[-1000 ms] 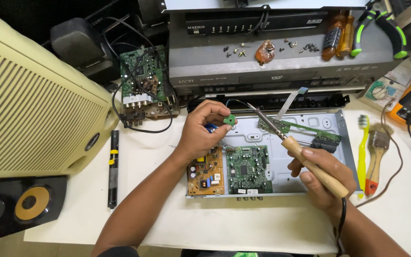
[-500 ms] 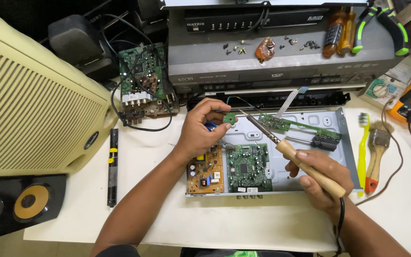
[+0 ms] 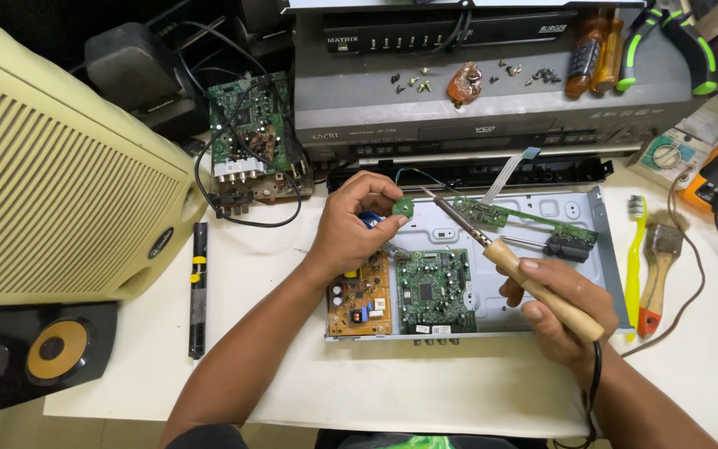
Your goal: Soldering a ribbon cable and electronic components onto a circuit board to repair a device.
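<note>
Over the opened metal chassis (image 3: pixel 592 249) on the white workbench (image 3: pixel 459 391), you are pinching a small green circuit board (image 3: pixel 403 206) between the thumb and fingertips of your left hand (image 3: pixel 355 224), holding it just above the chassis's left rear corner. Your right hand (image 3: pixel 554 303) is wrapping fully closed around the wooden handle of a soldering iron (image 3: pixel 508 258), whose long axis is running diagonally from your palm up and to the left. Its metal tip is pointing at the small board and sitting just to the right of it; whether the two are touching cannot be told. The small board is lying up and to the left of your right-hand grip, along the iron's own line. Beneath your hands, an orange power board (image 3: pixel 359 295) and a green main board (image 3: pixel 434 291) are lying side by side in the chassis. A yellow toothbrush (image 3: pixel 633 258) is resting to the right.
</note>
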